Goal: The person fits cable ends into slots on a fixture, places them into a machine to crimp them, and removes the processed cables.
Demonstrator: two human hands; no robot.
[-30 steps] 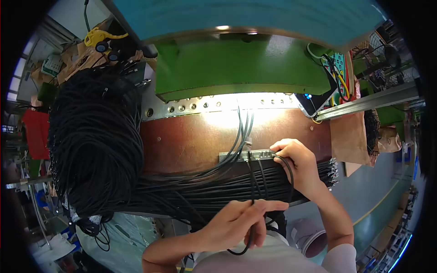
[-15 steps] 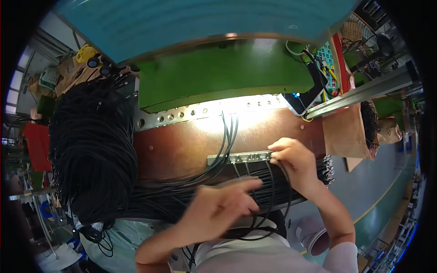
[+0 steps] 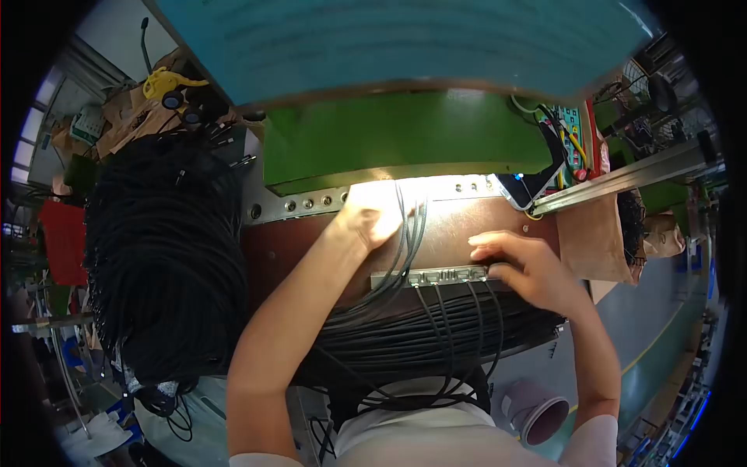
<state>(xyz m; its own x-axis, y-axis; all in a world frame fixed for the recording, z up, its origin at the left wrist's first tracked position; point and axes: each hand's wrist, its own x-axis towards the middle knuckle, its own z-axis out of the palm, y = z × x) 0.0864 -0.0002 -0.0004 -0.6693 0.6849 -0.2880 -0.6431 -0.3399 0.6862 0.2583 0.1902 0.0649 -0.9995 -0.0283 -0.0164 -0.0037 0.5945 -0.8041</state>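
A narrow metal strip with a row of sockets [image 3: 447, 275] lies across the brown worktop, with several black cables [image 3: 476, 311] plugged into its front side. My right hand [image 3: 533, 268] is at the strip's right end, thumb close to the last plug and fingers apart above it, holding nothing I can see. My left hand [image 3: 373, 214] reaches past the strip to the back panel, beside the upright black cables [image 3: 412, 233] that run up to it. Strong glare washes out its fingers, so their grip is hidden.
A big heap of black cables [image 3: 163, 272] sits on the left, and more cables lie along the front edge. A green housing [image 3: 405, 140] overhangs the back. At right are a metal rail [image 3: 622, 180], a cardboard box [image 3: 595, 233] and a bucket [image 3: 537, 412] below.
My left hand has moved from in front of the strip up and back to the lit panel. My right hand stays by the strip's right end, its fingers now more spread. The view has shifted slightly.
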